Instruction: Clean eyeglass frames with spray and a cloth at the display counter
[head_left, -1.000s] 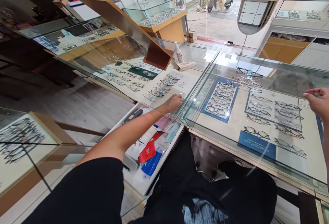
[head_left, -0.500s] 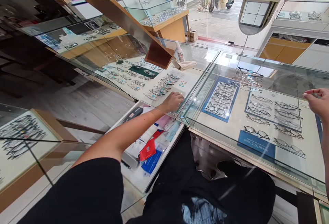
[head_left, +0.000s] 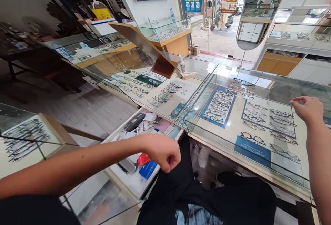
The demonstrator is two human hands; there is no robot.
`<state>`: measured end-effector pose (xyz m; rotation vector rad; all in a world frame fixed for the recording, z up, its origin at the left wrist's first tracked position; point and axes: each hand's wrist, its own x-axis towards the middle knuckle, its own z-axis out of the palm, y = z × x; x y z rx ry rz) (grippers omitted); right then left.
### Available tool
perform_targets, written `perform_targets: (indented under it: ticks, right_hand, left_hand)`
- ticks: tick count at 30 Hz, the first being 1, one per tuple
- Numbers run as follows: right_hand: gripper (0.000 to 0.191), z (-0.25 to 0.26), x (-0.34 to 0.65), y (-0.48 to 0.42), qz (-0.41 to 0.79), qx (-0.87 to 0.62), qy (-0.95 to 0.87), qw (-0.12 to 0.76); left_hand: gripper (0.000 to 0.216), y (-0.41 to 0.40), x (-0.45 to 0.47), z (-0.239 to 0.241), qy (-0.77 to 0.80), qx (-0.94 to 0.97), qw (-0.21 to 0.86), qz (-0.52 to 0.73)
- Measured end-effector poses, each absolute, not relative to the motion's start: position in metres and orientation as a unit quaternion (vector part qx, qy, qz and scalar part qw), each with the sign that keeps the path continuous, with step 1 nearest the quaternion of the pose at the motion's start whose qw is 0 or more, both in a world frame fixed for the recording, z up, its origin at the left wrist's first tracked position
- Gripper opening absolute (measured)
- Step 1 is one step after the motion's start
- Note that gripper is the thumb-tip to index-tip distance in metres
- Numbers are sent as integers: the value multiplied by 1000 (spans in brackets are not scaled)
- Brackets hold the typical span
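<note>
My left hand (head_left: 164, 152) is curled into a loose fist over the open drawer (head_left: 117, 180), near my lap. A hollow shows between its thumb and fingers, with nothing visible in it. Below the hand lie a red packet (head_left: 143, 159) and a blue packet (head_left: 148, 170). Higher on the right, my right hand (head_left: 309, 109) hovers over the glass display case (head_left: 289, 171), thumb and fingertips pinched together. Whatever the pinch holds, if anything, is too small to make out. Several eyeglasses (head_left: 281, 113) lie inside the case beneath this hand.
A dark glasses case (head_left: 134, 122) lies at the drawer's far end. On the adjoining counter stand a tilted brown-framed mirror (head_left: 165, 67), a spray bottle (head_left: 182, 63) and a cloth (head_left: 187, 75). A blue tray of eyeglasses (head_left: 224, 123) sits inside the case. An oval mirror (head_left: 249, 33) stands behind.
My left hand has come back from the counter's glass corner to above the drawer, its fingers now curled. My right hand stays pinched over the case. The view has tilted up.
</note>
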<state>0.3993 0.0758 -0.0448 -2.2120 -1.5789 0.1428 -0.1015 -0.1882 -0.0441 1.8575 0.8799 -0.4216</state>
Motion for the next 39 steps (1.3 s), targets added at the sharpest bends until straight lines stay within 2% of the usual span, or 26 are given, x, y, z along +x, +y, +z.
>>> perform_targets:
  ticks: [3,7,14,16,21,26,34,39]
  right_hand:
    - [15,-33,388,63,70,-796,-569,195]
    - [14,-30,384,55,88,-784,-585,188]
    - [21,-42,387,60,89,-781,-587,194]
    - [22,-44,386,62,85,-778,-589,202]
    - [22,-51,386,66,77,-773,-589,221]
    - [20,-55,385,70,75,-778,-583,222]
    - [20,-44,381,61,90,-781,-580,211]
    - [15,-38,382,58,92,-786,-577,201]
  left_hand:
    - [13,-184,-66,3,301,806,497,-113]
    - [12,-143,-29,40,303,870,388,-28]
    - [23,-4,16,25,394,913,29,102]
    - [22,33,26,15,403,910,-27,93]
    - [26,86,48,-5,402,915,-21,13]
    - [15,96,56,-17,409,911,-56,5]
    - [9,74,58,-23,437,896,-77,18]
    - [6,28,24,-17,445,893,-45,48]
